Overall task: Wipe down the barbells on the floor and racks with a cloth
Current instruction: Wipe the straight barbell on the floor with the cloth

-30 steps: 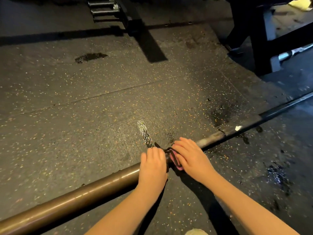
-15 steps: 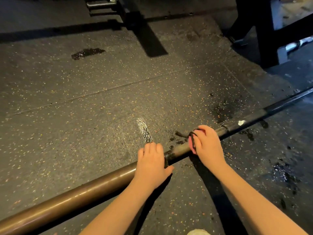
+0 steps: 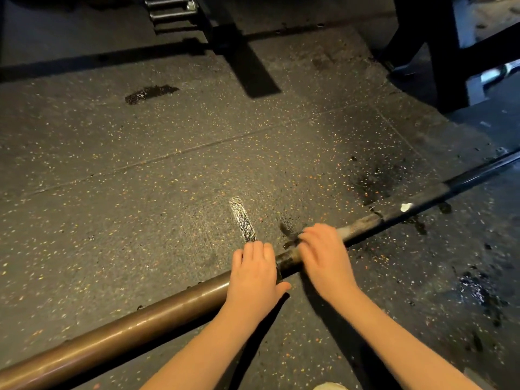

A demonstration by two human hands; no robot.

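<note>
A long barbell lies on the speckled rubber floor, running from bottom left up to the right edge. Its thick bronze sleeve is on the left and the thinner dark shaft on the right. My left hand grips the bar where the sleeve meets the shaft. My right hand is wrapped round the shaft just to the right, holding a dark cloth against it. Only a frayed end of the cloth sticks out past my fingers; the hand is motion-blurred.
Wet dark patches spot the floor around the shaft and at the right. A shiny streak lies beyond my left hand, a puddle farther back. Black rack legs stand at top right, and plate pegs at top centre.
My right hand slid the cloth right along the shaft, then back left close to my left hand. My left hand stayed on the sleeve joint.
</note>
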